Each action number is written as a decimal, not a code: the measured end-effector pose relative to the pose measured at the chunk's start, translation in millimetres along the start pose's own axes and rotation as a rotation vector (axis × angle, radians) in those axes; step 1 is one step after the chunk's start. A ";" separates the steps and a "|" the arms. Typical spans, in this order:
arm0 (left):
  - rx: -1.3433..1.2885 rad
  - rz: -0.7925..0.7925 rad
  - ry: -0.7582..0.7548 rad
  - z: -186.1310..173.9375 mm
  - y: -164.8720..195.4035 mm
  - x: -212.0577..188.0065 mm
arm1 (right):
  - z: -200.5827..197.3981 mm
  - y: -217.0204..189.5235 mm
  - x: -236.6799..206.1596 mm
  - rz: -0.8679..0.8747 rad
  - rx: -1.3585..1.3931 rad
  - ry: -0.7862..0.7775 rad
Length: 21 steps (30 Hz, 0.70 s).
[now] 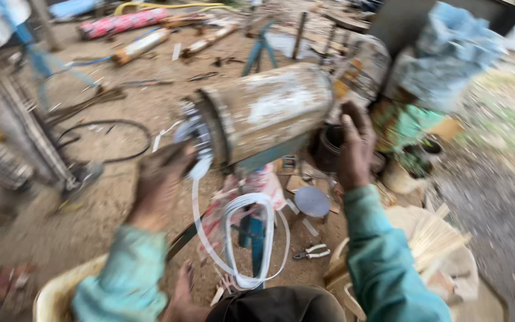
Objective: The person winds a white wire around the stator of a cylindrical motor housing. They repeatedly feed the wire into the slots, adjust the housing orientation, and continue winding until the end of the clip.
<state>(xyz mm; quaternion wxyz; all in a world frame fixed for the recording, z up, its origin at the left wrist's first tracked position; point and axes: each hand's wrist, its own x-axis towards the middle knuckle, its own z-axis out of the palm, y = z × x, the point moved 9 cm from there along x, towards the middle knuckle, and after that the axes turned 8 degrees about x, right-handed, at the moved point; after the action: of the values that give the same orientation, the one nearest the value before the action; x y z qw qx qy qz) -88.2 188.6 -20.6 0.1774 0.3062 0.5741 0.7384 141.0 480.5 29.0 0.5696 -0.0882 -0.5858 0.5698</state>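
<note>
Both bare hands steady a large, weathered grey metal cylinder (269,110) at the centre of the frame. Left hand (157,185), at lower left of centre, is curled around the cylinder's near end, by a round blurred end piece (193,134); motion blur hides exactly what the fingers close on. Right hand (354,149), right of centre, presses against the cylinder's far end with fingers spread; whether it clasps anything cannot be told. Both arms wear teal sleeves (382,262).

Long axis of the cylinder runs from centre left up toward the upper right, the near end pointing left, the body tilted slightly upward. It sits raised off the ground on a blue metal stand (251,229). White flat cable (251,238) hangs from the near end in loose loops toward the bottom centre.

Ground is bare sandy dirt in an outdoor work yard. Small pliers (311,252) lie on the dirt at lower centre. Similar long cylinders (141,45) lie in the upper left, one wrapped in pink patterned cloth (120,22). Black hose (105,140) curves at left. Crumpled pale blue plastic sheet (448,53) fills the upper right, a green bundle (409,125) below it.
</note>
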 end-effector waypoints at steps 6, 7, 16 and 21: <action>-0.273 -0.097 -0.041 6.0 -37.2 19.8 | -36.3 55.2 23.0 0.161 0.310 0.031; -0.273 -0.085 -0.050 4.4 -42.1 21.5 | -39.6 58.0 26.4 0.160 0.314 0.029; -0.165 -0.046 -0.069 -16.0 -76.1 36.3 | -46.5 74.7 58.5 0.130 0.105 -0.207; -0.032 -0.089 -0.024 -9.1 -71.3 42.2 | -49.0 82.3 59.8 0.118 0.142 -0.268</action>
<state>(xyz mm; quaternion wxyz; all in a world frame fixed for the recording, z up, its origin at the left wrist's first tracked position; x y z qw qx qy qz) -132.2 227.5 -79.6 0.2219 0.2864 0.5730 0.7351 113.6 580.8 -14.9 0.4567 -0.0049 -0.6087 0.6488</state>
